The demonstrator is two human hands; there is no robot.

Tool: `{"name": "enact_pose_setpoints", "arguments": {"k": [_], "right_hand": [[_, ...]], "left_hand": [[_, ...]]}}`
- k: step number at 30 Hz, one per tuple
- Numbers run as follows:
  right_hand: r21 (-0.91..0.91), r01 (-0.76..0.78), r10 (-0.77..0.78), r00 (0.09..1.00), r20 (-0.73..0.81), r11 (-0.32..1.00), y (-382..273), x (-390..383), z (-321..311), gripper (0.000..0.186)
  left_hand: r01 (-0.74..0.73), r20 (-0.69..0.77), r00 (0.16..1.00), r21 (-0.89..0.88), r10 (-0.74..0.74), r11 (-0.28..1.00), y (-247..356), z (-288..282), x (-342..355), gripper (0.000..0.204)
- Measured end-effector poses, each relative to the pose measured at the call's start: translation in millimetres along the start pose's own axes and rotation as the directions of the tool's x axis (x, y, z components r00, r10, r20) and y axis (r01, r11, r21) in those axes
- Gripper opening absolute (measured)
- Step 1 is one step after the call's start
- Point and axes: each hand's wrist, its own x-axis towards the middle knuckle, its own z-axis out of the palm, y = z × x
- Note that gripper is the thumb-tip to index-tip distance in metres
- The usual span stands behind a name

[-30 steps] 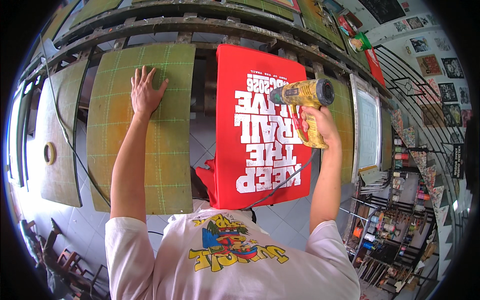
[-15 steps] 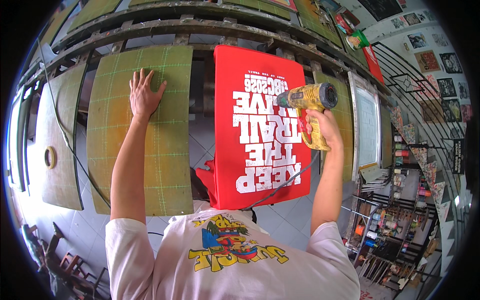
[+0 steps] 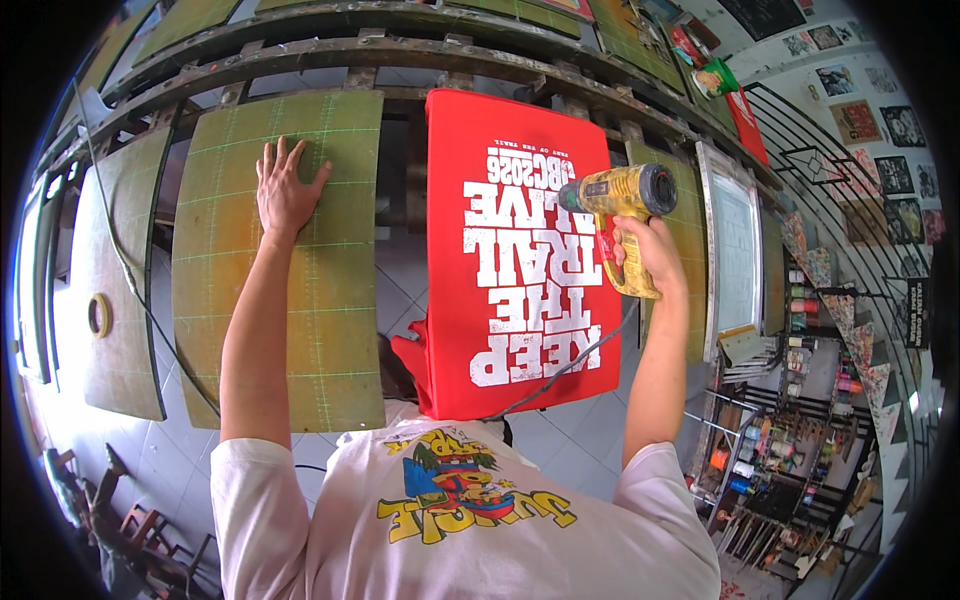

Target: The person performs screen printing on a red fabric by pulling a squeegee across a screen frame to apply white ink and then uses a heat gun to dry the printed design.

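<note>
My left hand rests with fingers spread on a greenish board marked with a pale grid. In my right hand is a yellow and black heat gun, fingers wrapped round its handle. Its dark nozzle points left, over the right side of a red T-shirt. The shirt is stretched flat on a board, with white block-letter print upside down from my side; loose red cloth bunches at its lower left. A grey cord runs from the heat gun's handle down across the shirt towards me.
A roll of tape lies on another board at the left, with a cable crossing there. Dark rails run behind the boards. A framed screen stands right of the shirt. Beyond it are shelves with several colourful containers.
The heat gun has shifted very slightly to the right over the shirt. My left hand stays in nearly the same place on the board.
</note>
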Motion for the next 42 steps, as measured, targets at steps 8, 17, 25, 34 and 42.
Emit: {"name": "enact_pose_setpoints", "arguments": {"k": [8,17,25,34,42], "right_hand": [[-0.018,-0.019,0.020,1.000,0.019,1.000,-5,-7,0,0.015],[-0.021,0.016,-0.015,0.999,0.044,1.000,0,1,2,0.016],[0.006,-0.015,0.015,1.000,0.007,1.000,1,5,-1,0.017],[-0.025,-0.014,0.013,1.000,-0.028,1.000,4,5,-10,0.019],[-0.002,-0.034,0.034,0.999,-0.021,0.999,3,-4,-13,0.016]], "left_hand": [[0.002,-0.006,1.000,0.012,-0.002,1.000,-3,4,0,0.072],[-0.003,-0.021,1.000,0.000,0.003,1.000,-2,5,0,0.070],[0.001,-0.015,1.000,0.008,0.000,1.000,-1,3,-2,0.070],[-0.004,-0.023,1.000,0.006,0.004,1.000,-2,6,0,0.071],[-0.009,-0.020,1.000,0.009,0.009,1.000,0,3,-1,0.071]]}}
